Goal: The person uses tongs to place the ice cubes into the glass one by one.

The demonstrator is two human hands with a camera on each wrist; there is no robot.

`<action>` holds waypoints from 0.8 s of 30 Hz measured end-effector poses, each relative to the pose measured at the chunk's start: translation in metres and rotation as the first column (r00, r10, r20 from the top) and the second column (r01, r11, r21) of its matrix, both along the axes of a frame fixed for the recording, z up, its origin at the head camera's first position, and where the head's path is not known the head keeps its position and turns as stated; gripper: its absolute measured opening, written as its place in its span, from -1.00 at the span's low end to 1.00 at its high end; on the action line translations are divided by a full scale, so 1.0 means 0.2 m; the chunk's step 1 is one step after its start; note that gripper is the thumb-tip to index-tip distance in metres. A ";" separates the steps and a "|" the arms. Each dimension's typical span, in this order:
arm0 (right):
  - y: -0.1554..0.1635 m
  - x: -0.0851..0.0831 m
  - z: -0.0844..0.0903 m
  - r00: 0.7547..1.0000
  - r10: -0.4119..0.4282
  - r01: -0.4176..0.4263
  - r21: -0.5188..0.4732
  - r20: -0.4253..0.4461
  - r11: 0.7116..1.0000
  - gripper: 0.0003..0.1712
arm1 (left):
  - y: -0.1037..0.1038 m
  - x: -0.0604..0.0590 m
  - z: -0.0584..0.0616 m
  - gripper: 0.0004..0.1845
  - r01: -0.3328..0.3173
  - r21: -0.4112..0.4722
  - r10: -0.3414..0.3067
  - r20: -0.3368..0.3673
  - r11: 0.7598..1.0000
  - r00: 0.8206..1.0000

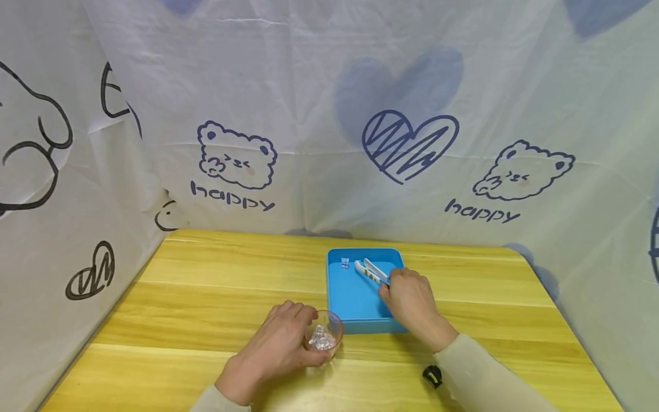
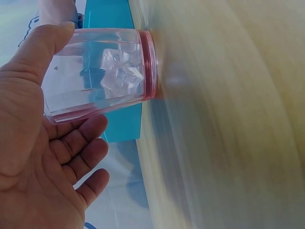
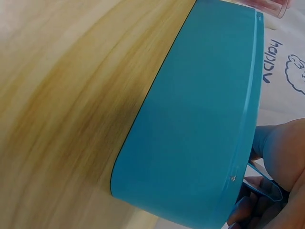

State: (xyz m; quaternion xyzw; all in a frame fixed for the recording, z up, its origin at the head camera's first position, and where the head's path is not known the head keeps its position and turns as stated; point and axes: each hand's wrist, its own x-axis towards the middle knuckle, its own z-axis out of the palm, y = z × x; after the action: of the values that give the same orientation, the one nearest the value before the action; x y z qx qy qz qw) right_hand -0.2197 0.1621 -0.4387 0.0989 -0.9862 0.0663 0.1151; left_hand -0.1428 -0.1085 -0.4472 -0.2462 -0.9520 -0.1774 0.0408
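Clear cup steadied, white tongs over a blue tray on the wooden tabletop.

The left hand [image 1: 278, 346] curls round a clear, pink-tinted plastic cup [image 1: 324, 337] of ice-like cubes, its grip closed on the side; the cup stands just left of the tray's near corner. The right hand [image 1: 409, 300], palm down, grasps white tongs [image 1: 372, 270] above the smooth, rounded blue tray [image 1: 355, 326], tips apart near one clear cube [image 1: 345, 262] at the tray's far corner.
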 end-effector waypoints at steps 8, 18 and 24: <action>-0.01 -0.01 -0.02 1.000 -0.007 0.007 0.009 0.000 1.000 -0.67 | 0.00 0.00 0.00 -0.23 -0.004 0.006 0.004 0.006 1.000 1.000; -0.02 -0.02 -0.03 0.999 0.012 -0.011 0.021 -0.030 1.000 -0.67 | 0.00 0.00 -0.01 -0.24 -0.014 0.015 0.014 0.004 1.000 1.000; -0.02 -0.02 -0.03 0.999 0.015 -0.014 0.025 -0.037 1.000 -0.66 | 0.00 0.00 -0.02 -0.24 -0.014 0.017 0.014 0.002 1.000 1.000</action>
State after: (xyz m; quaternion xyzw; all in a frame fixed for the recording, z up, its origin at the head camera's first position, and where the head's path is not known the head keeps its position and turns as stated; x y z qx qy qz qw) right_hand -0.2245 0.1582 -0.4454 0.1088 -0.9839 0.0533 0.1316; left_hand -0.1431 -0.1083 -0.4508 -0.2388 -0.9522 -0.1855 0.0434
